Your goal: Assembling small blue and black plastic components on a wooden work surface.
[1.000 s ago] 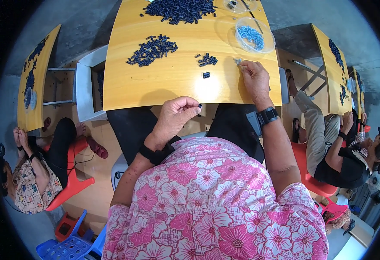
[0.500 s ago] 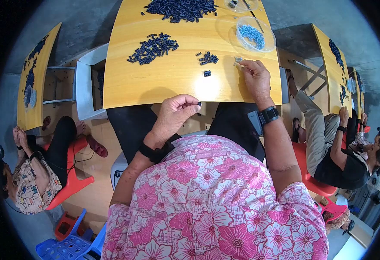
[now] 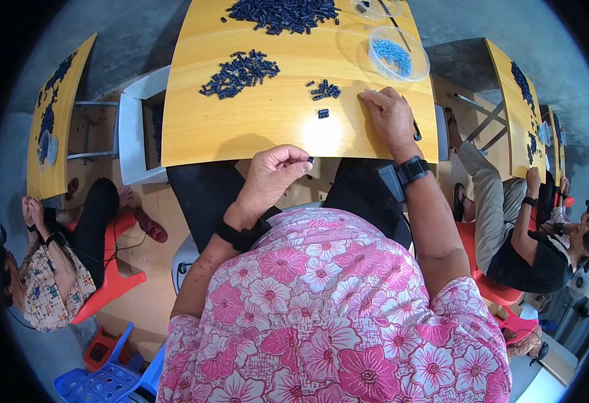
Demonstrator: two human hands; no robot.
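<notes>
My left hand [image 3: 274, 171] is at the table's front edge, thumb and forefinger pinched on a small black cylindrical piece [image 3: 310, 160]. On the table's right side, my right hand [image 3: 389, 117] has its fingertips pressed together at the tabletop; whatever they hold is too small to make out. A thin dark rod [image 3: 416, 129] shows along the outer side of that hand, and I cannot tell whether the palm grips it. Left of the right hand lie a few black pieces [image 3: 323, 113] and a small cluster of black pieces [image 3: 325, 90].
A larger pile of black pieces [image 3: 240, 72] lies left on the yellow table [image 3: 240, 127], with a bigger heap [image 3: 284, 15] at the back. A clear bowl [image 3: 423, 67] of small blue parts stands back right. Other people sit at tables on both sides.
My right hand has moved slightly left, its fingers lower and flatter on the table. The dark rod beside it has come into sight. My left hand stays nearly still with the black piece.
</notes>
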